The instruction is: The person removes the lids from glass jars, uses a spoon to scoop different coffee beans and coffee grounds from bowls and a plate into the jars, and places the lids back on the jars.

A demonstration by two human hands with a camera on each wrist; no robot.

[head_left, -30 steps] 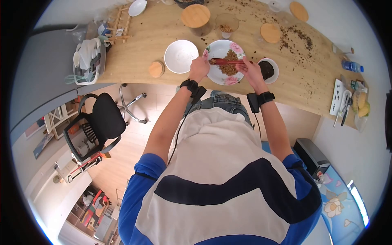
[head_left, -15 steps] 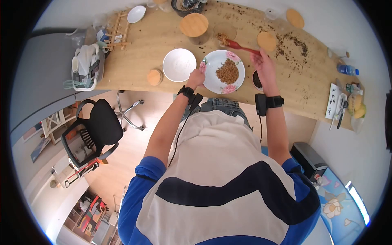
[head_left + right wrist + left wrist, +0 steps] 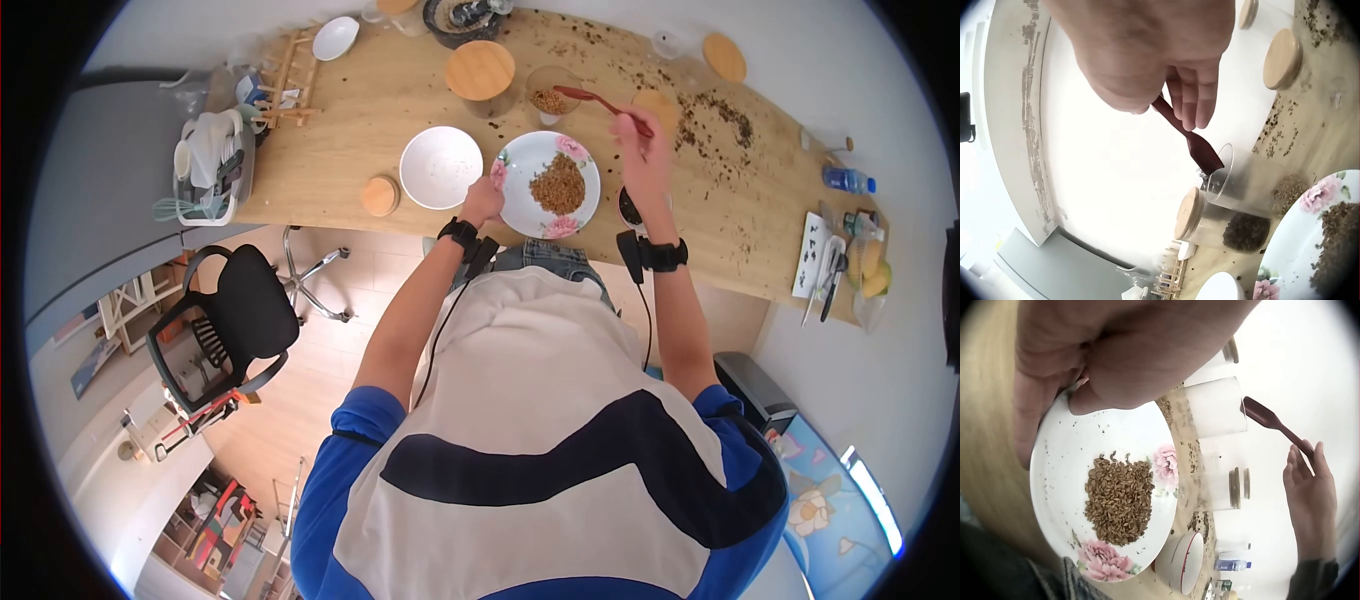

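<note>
Pinched by its handle in the right hand (image 3: 645, 155), the scoop (image 3: 1204, 153) has its head at the mouth of the clear jar (image 3: 1247, 184), which has grains (image 3: 549, 101) in the bottom. The left hand (image 3: 482, 201) grips the rim of the flowered plate (image 3: 515, 165), thumb over the edge. Brown seeds (image 3: 1119, 500) lie heaped on it, and the white bowl (image 3: 440, 168) sits just beside it.
</note>
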